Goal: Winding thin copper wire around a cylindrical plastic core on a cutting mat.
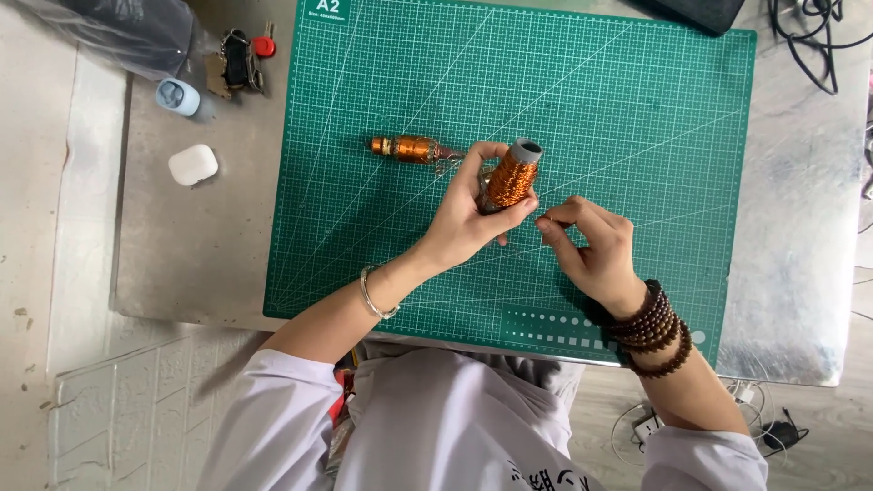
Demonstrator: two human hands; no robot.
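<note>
spool point(510, 179): glossy copper wire, grey plastic core | mat point(637, 136): matt green rubbery | table point(800, 273): dull scuffed metal

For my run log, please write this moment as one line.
left hand: holds copper wire spool | right hand: fingertips pinched beside spool | second copper coil: lying on green cutting mat

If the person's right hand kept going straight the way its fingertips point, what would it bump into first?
The right hand points left, towards the left hand. It would probably first meet that hand's thumb and the lower end of the copper wire spool it grips, just a small gap away. Exact heights are hard to judge from above.
</note>
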